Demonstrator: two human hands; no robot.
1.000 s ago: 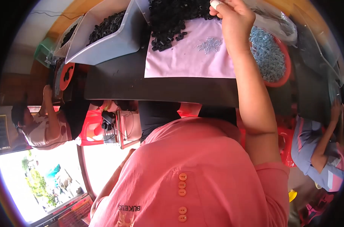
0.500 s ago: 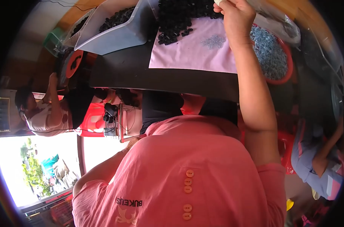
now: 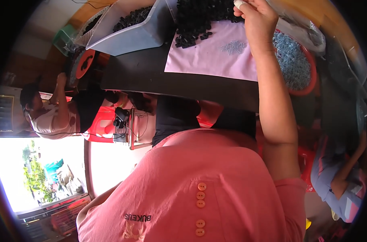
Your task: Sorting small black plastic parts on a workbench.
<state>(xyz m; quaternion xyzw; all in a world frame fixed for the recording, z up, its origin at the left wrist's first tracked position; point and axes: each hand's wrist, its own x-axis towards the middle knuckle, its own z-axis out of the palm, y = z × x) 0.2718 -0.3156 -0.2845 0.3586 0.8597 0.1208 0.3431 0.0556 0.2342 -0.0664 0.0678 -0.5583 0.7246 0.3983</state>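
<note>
My right hand (image 3: 259, 22) is over the far right part of the pink cloth (image 3: 207, 60), beside a pile of small black parts (image 3: 197, 18). Its fingers are curled and pinched together, and a white wrap (image 3: 239, 4) covers one fingertip. Whatever lies between the fingertips is too small to make out. A thin scatter of small greyish pieces (image 3: 233, 47) lies on the cloth, left of my right wrist. Just right of my forearm stands a red basin (image 3: 312, 76) filled with small blue-grey pieces (image 3: 291, 60). My left hand is out of sight; only the upper arm shows.
A translucent plastic bin (image 3: 123, 44) with black parts stands left of the cloth on the dark table (image 3: 143, 70). Clear plastic bags (image 3: 308, 34) lie behind the basin. One person (image 3: 54, 113) works at the left beside an orange-red tray (image 3: 85, 63); another (image 3: 340, 177) sits at the right.
The whole view has shifted slightly, moving the table things a little to the right. My left hand, partly visible by my side before, has gone out of sight. My right hand stays near the black pile.
</note>
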